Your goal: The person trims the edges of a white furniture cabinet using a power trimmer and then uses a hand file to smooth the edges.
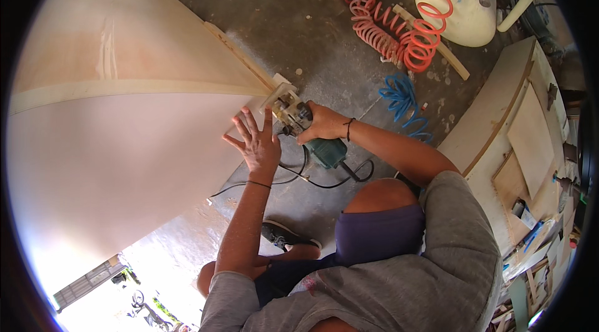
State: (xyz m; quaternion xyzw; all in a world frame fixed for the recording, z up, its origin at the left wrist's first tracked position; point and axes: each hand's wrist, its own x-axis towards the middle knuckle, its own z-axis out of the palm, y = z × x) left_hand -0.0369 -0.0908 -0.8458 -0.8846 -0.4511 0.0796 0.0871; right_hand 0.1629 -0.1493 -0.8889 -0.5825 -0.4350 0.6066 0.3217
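A green hand-held router point(327, 153) with a black cord is pressed with its base against the corner of a large pale panel point(131, 163). My right hand point(326, 123) is wrapped round the router's body, just behind its clear base and black knob. Beside the base, my left hand point(258, 146) lies with fingers spread at the panel's edge, holding nothing. The router's bit is hidden by its base. A wooden strip point(237, 54) runs along the far edge of the adjoining light wood sheet point(118, 26).
Coiled red air hose point(377, 32) and blue hose point(399, 96) lie on the concrete floor beyond my right arm. A cream tank point(458, 14) stands behind a wood batten point(452, 60). To the right is a curved wooden piece point(493, 107). The router's cord point(324, 185) loops near my knee.
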